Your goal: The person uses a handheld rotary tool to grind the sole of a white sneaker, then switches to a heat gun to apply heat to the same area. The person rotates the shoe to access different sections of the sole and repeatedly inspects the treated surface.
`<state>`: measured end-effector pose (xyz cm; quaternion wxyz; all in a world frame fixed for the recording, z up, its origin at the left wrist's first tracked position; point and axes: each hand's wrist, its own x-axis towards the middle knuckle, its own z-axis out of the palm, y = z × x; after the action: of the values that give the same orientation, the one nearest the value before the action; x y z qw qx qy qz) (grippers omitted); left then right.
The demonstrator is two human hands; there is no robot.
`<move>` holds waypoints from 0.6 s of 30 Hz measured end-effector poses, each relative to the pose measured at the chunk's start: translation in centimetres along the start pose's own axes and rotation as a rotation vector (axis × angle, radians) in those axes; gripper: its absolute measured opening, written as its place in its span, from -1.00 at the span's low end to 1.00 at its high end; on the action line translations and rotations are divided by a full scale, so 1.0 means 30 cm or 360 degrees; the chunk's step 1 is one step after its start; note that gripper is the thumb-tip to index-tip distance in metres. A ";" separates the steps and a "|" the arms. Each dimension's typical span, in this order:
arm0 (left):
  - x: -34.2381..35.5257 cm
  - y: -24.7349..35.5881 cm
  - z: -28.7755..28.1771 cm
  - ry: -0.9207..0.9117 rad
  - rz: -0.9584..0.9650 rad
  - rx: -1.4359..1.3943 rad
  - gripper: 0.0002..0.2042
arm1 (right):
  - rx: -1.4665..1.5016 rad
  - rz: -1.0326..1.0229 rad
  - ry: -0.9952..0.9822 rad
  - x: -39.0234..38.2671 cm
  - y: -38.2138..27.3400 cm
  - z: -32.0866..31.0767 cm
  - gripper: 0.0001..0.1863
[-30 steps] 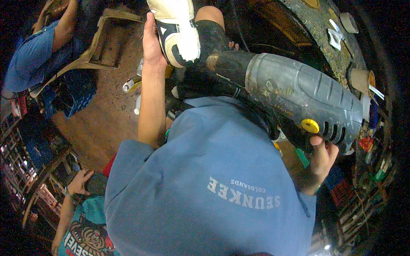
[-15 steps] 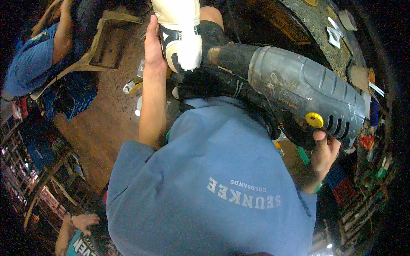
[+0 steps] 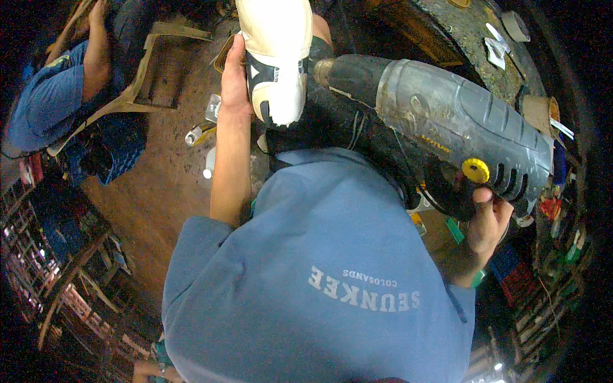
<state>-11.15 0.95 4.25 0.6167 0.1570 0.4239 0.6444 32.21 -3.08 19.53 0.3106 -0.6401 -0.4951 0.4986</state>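
Observation:
At the top centre my left hand is closed along the left side of a shoe. The shoe is cream and white with black panels, and a rough white end points toward me. On the right, my right hand grips a large grey heat gun from below, near its rear end. A yellow dial sits just above my thumb. The heat gun's metal nozzle points left at the shoe, close beside it. Its handle and the fingers behind it are mostly hidden.
A worn bench curves along the upper right, bearing a tape roll and white scraps. Small bottles lie on the floor left of my forearm. Another person in a blue shirt is at the upper left.
My left hand and the shoe have come slightly down and right, showing more of the shoe. The heat gun's nozzle end is a little higher in view. A co-worker's hand at lower left has shifted downward.

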 end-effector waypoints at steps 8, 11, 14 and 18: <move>-0.003 -0.006 -0.044 -0.0212 -0.0086 -0.0186 -0.38 | 0.0074 0.0096 0.0170 0.009 0.007 -0.001 -0.28; -0.005 -0.008 -0.054 -0.0249 -0.0085 -0.0199 -0.38 | 0.0015 -0.0059 0.0175 0.024 0.017 0.003 -0.27; -0.011 -0.011 -0.060 -0.0187 -0.0115 -0.0119 -0.38 | 0.0125 -0.0133 0.0165 0.028 0.020 0.014 -0.26; -0.014 -0.014 -0.070 -0.0236 -0.0126 -0.0147 -0.39 | 0.0129 -0.0188 0.0131 0.038 0.007 0.025 -0.26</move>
<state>-12.32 -0.25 2.82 0.6778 0.1589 0.3529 0.6251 31.58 -2.15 18.73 0.3850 -0.6167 -0.4983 0.4724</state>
